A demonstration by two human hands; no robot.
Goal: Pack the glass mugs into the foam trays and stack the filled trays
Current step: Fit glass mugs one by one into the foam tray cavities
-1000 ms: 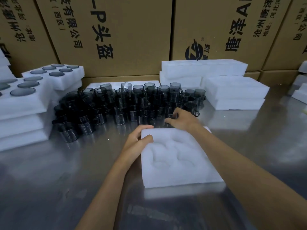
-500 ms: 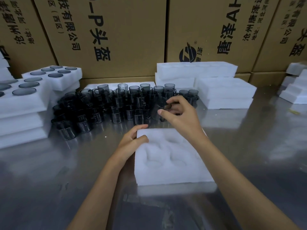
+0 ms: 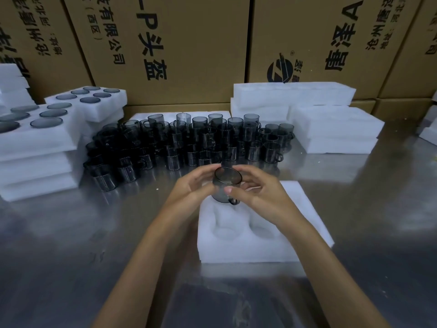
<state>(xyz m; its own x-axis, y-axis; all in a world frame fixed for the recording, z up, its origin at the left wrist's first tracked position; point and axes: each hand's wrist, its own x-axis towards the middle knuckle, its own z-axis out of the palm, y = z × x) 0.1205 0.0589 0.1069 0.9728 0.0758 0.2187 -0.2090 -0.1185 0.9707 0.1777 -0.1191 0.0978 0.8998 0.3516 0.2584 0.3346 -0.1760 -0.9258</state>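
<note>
At the far left stood the filled stack (image 3: 35, 147): several foam trays piled up, the top one showing grey mug rims sunk in its pockets. Just behind it a second filled tray (image 3: 94, 98) sat on another short pile. That much of the packing looked done.

In the middle of the steel table (image 3: 71, 245) a dense crowd of loose mugs (image 3: 184, 143) waited unpacked, far more than one tray could take, so most of the work seemed to lie ahead.

In front of them lay the open tray (image 3: 246, 245), its visible pockets empty. Above its far end both hands held one mug (image 3: 227, 185) upright, rim up, handle toward the camera. The left hand (image 3: 191, 185) cupped the mug's left side with curved fingers; the right hand (image 3: 257, 192) gripped the right side, thumb pressed to the glass near the handle. The mug appeared to hover over a far pocket, not yet seated; whether its base touched the foam could not be told.

To the right, empty trays (image 3: 331, 129) lay in low stacks, with more foam (image 3: 428, 136) at the edge. Judged so, this tray was at its first mug, and it remained to be filled and stacked.
</note>
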